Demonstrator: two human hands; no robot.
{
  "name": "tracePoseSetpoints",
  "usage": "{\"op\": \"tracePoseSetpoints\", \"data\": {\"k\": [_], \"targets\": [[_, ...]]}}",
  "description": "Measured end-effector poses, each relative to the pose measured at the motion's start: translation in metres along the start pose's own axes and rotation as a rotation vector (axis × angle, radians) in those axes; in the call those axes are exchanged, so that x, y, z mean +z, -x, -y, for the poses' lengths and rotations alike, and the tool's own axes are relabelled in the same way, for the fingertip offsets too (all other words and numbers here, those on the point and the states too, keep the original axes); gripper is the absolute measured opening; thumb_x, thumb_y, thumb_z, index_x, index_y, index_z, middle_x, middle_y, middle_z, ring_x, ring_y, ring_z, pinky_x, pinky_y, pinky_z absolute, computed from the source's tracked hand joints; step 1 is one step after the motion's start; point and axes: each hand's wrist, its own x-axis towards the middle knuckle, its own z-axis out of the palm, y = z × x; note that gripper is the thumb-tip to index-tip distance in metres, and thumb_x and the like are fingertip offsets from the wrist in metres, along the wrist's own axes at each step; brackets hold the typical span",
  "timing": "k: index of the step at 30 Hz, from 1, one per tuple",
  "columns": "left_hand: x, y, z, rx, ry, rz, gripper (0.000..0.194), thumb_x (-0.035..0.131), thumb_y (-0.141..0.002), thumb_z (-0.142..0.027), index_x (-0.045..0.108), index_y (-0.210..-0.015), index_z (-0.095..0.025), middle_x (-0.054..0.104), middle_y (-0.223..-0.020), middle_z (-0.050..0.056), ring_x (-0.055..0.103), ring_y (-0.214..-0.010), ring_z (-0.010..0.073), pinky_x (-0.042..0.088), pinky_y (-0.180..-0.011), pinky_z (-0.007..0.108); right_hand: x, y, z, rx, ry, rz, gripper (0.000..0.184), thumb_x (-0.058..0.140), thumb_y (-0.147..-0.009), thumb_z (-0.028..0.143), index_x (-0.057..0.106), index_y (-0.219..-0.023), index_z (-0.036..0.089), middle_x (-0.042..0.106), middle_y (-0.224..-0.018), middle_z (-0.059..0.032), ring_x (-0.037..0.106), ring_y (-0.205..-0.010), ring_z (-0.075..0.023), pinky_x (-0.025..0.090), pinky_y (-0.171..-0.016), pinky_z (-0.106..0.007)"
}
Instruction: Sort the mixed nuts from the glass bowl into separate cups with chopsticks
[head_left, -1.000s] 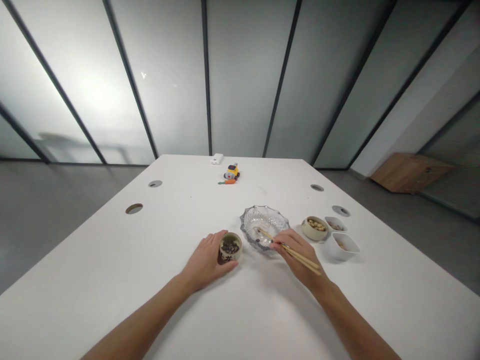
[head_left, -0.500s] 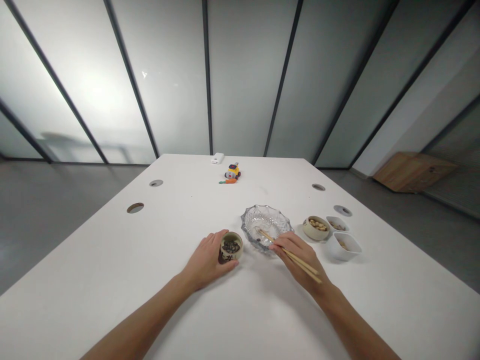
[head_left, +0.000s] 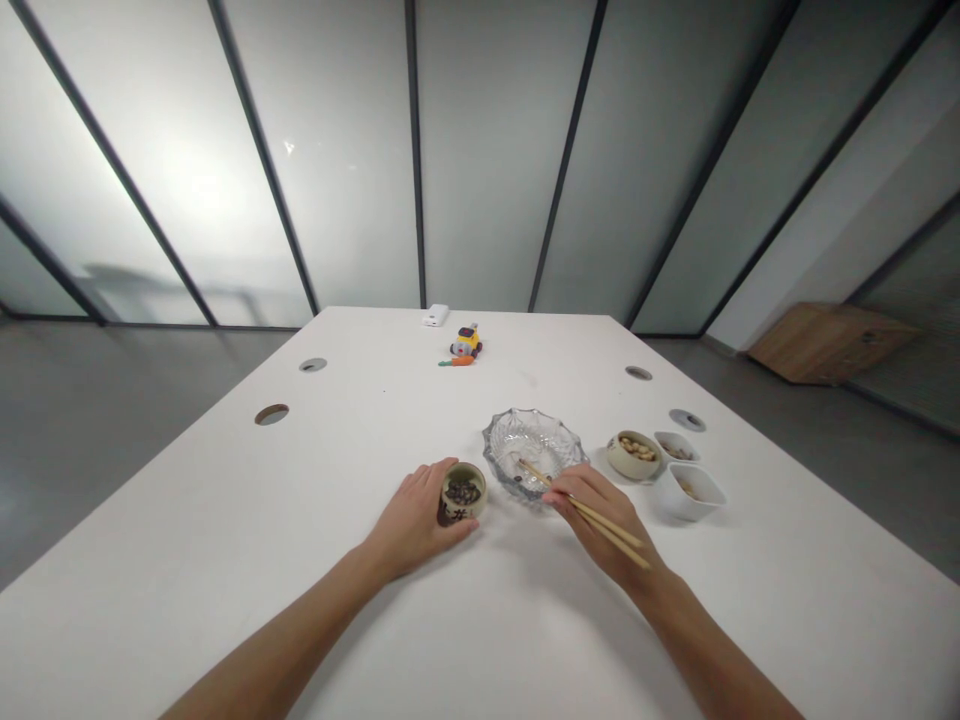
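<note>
My left hand (head_left: 424, 520) is wrapped round a small ceramic cup (head_left: 463, 508) with dark writing on its side, standing on the white table. Dark seed-like pieces (head_left: 461, 491) lie inside the cup. A pair of wooden chopsticks (head_left: 611, 530) is gripped in my right hand (head_left: 600, 515), and their tips reach into a clear glass bowl (head_left: 499, 430) with a scalloped rim. Close to the tips, a few small dark pieces (head_left: 519, 479) rest in the bowl. My right fingers are near the bowl's right front rim.
Right of the bowl stand a ceramic cup (head_left: 619, 462) of peanut-like pieces and two white containers (head_left: 679, 508) with small contents. Farther back are a yellow toy car (head_left: 466, 341), an orange toy carrot (head_left: 460, 362) and a white box (head_left: 435, 316). Round holes (head_left: 271, 414) pierce the table (head_left: 187, 560).
My right hand and the chopsticks have shifted very slightly to the right. My left hand stays on the cup.
</note>
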Motion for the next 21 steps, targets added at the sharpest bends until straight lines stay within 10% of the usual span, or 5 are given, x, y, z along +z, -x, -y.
{"op": "tracePoseSetpoints", "data": {"k": [11,21], "targets": [[-0.002,0.000,-0.002,0.008,-0.005,0.020,0.065,0.083,-0.086,-0.038,0.057,-0.143,-0.025,0.072,-0.132,0.013,0.068,-0.119,0.0377,0.054,-0.105,0.056,-0.002,0.001,0.000,-0.014,0.029,0.032,0.019,0.062,-0.108,0.031,0.073,-0.094,0.026,0.073,-0.091,-0.0047,0.071,-0.079,-0.0189,0.060,-0.073,-0.030],[-0.002,0.000,-0.004,-0.036,-0.013,0.029,0.067,0.084,-0.084,-0.038,0.056,-0.144,-0.023,0.071,-0.130,0.015,0.067,-0.119,0.0393,0.055,-0.103,0.056,-0.009,-0.006,0.022,0.059,-0.011,-0.271,0.022,0.060,-0.109,0.032,0.073,-0.093,0.027,0.077,-0.085,-0.0038,0.073,-0.081,-0.0201,0.061,-0.074,-0.033]]}}
